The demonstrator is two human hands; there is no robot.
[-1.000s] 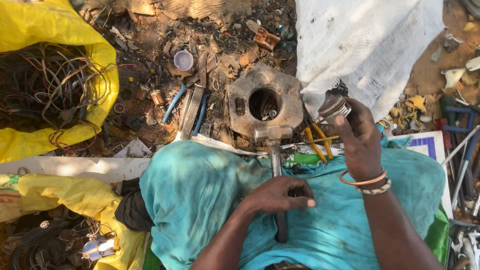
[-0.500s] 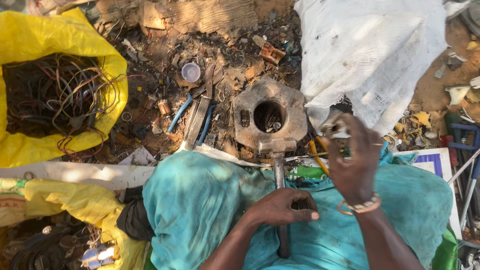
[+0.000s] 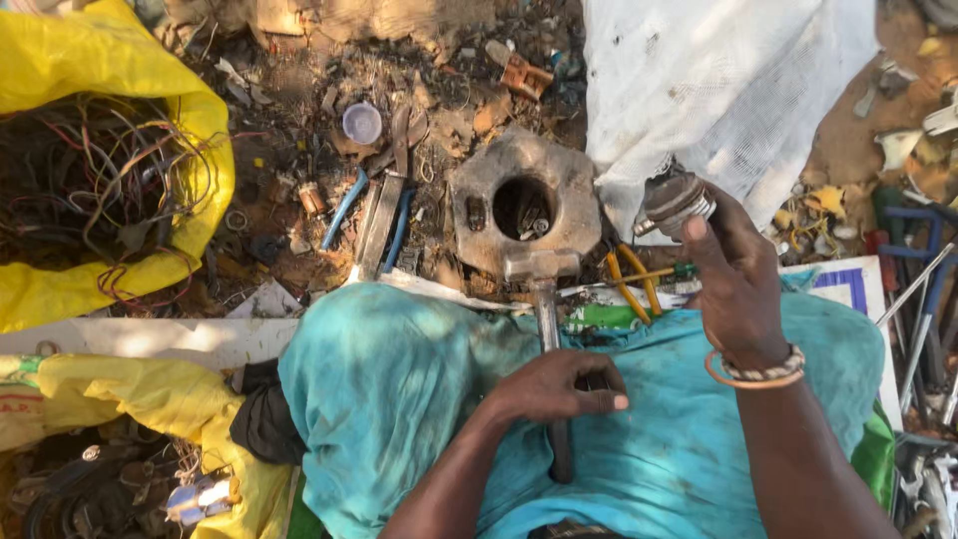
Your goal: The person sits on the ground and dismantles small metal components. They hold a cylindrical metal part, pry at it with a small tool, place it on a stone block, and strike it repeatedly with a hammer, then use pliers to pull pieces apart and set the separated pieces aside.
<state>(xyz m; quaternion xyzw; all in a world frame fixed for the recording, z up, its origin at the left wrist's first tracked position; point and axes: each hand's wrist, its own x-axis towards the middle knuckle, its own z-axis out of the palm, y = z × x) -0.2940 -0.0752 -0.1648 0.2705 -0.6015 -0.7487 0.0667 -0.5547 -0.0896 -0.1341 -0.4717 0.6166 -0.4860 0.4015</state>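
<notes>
While my left hand (image 3: 555,389) wraps the hammer (image 3: 544,329) handle across my teal lap at six o'clock, its head rests against the square metal block (image 3: 479,195) at twelve. My right hand (image 3: 736,279), at three o'clock, pinches a round metal fitting (image 3: 675,203) before the white sack (image 3: 728,80).
</notes>
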